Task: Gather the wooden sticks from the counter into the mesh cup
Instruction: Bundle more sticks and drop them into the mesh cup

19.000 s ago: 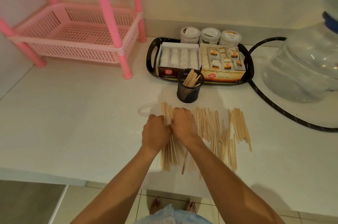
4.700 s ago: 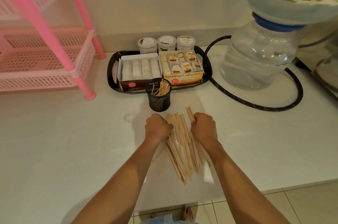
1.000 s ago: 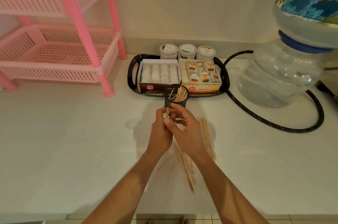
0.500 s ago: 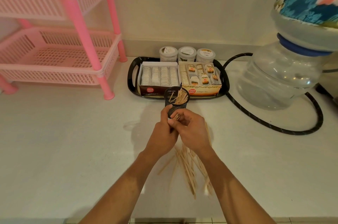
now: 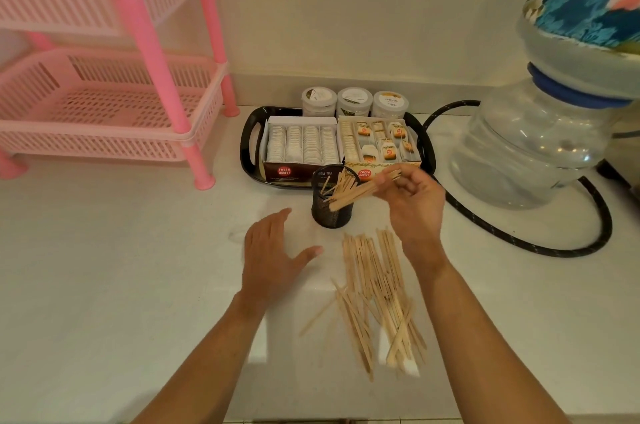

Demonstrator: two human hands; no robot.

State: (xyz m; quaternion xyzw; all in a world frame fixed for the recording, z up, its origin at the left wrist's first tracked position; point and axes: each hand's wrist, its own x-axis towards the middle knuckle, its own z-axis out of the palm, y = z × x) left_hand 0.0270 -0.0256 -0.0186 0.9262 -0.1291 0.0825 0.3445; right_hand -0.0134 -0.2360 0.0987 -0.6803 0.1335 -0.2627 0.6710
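Since half a second ago your hands have parted. Nearest you, loose sticks [image 5: 375,295] lie on the counter [image 5: 104,285]. Your left hand [image 5: 273,257] hovers flat with fingers spread and holds nothing. Farther, your right hand [image 5: 412,205] pinches a bundle of sticks [image 5: 360,189], tips at the mesh cup [image 5: 330,212].

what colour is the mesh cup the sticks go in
The mesh cup is black, standing just in front of the black tray; the head view shows it clearly.
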